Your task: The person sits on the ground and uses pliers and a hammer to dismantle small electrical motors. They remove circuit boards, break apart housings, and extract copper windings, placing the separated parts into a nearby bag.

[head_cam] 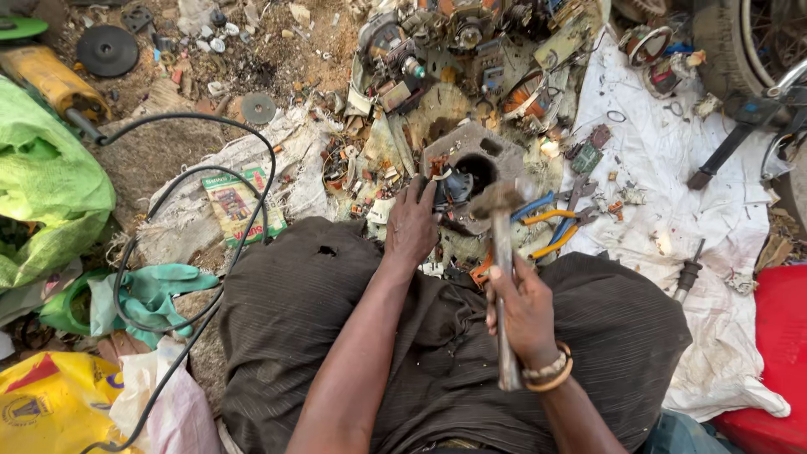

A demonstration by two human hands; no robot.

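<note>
Left hand: the left hand [411, 225] reaches forward over the lap, fingers curled down onto a small dark part [451, 188], pinning it against a grey metal block [483, 155]; whether the fingers fully close round the part cannot be told.
Right hand: the right hand [523, 309] is clenched round the shaft of a hammer [502, 252], a beaded bracelet [548, 372] at the wrist.
Hammer: held nearly upright in the view, its blurred head above the right hand and just beside the left fingertips, over the dark part.
Metal block: directly ahead of both hands, with a round hole and smaller square openings in its top face; the dark part sits at the rim of the round hole.
Pliers: a pair with blue and yellow handles [546, 220] lies just right of the hammer head, on the edge of a white cloth [672, 168].
Scrap pile: circuit boards, coils and broken casings [471, 50] are heaped beyond the block, well ahead of the hands.
Lap: dark brown striped cloth [336, 319] covers the knees beneath both forearms.
Left of the left hand: a black cable [252, 134] loops across the dirt, passing a green rubber glove [155, 294] and a green sack [42, 185].
Far left: a yellow power tool [50, 80] lies at the cable's end.
</note>
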